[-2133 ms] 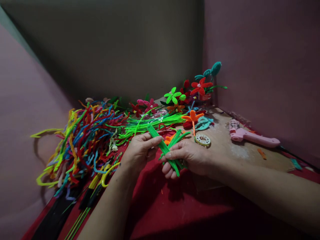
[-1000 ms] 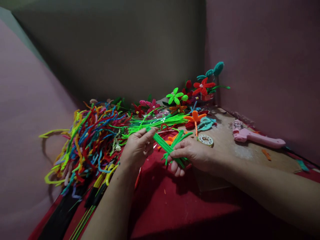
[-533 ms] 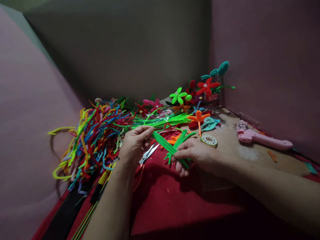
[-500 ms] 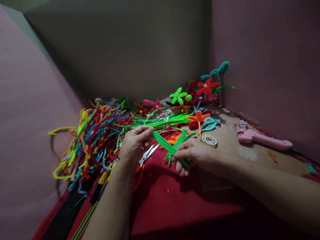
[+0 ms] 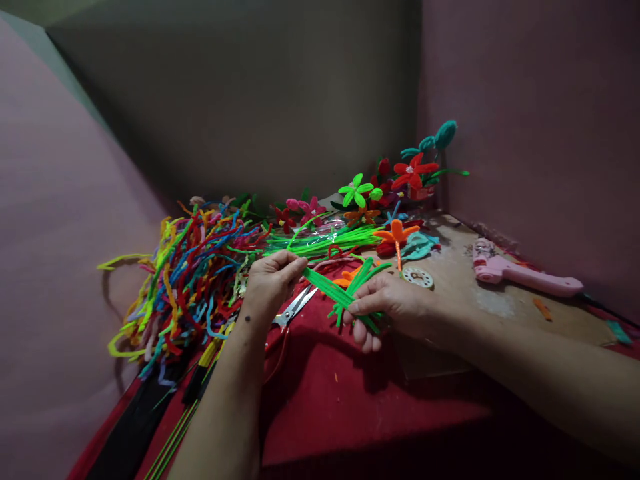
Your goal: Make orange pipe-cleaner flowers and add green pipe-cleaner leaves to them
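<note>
Several bright green pipe cleaners (image 5: 325, 285) are stretched between my two hands, crossing other short green pieces at the right. My left hand (image 5: 273, 283) pinches their upper left end between thumb and fingers. Closed over the crossing at the other end is my right hand (image 5: 383, 307), its thumb on top and fingers curled beneath. How the pieces join under the thumb is hidden. Just below my left hand, scissors (image 5: 287, 317) with red handles lie part open on the red cloth (image 5: 340, 413).
A tangled heap of coloured pipe cleaners (image 5: 185, 280) lies at left. Behind my hands are bundled green stems (image 5: 330, 240) and fuzzy flowers (image 5: 356, 191). On the board at right lie an orange flower (image 5: 397, 233), a round white disc (image 5: 418, 278) and a pink glue gun (image 5: 530, 275).
Both hands keep their hold on the green pipe cleaners and have barely moved. The whole view has shifted very slightly.
</note>
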The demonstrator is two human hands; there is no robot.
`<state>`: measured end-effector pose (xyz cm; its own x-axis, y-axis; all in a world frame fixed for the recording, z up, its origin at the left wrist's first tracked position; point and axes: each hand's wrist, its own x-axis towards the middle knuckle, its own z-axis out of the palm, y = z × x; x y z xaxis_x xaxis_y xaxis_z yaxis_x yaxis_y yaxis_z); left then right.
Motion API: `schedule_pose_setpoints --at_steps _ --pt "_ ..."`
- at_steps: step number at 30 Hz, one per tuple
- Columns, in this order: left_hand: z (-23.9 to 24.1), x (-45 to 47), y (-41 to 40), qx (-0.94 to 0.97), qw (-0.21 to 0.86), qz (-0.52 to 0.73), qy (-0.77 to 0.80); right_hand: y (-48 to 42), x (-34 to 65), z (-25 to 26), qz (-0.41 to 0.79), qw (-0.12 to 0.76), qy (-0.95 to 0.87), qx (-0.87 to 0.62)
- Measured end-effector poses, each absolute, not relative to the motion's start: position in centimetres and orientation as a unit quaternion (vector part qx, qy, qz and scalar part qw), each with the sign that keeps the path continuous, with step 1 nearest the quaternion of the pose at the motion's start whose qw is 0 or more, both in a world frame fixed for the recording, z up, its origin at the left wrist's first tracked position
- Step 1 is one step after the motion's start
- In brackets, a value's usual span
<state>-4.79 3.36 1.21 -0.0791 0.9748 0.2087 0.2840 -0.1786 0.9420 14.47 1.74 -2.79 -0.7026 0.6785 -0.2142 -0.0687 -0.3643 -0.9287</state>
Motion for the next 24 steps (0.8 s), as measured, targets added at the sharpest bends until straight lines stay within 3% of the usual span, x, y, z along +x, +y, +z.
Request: schedule_pose_setpoints --at_steps 10,24 --pt "1.1 -5.2 3.5 0.644 0.248 0.462 0.557 1.8 14.6 -2.7 0.784 0.223 -0.503 -0.289" --pt "0.6 -4.9 3.6 0.537 0.421 0.508 0.526 1.5 14.5 -2.0 0.755 0.232 -0.512 -0.339"
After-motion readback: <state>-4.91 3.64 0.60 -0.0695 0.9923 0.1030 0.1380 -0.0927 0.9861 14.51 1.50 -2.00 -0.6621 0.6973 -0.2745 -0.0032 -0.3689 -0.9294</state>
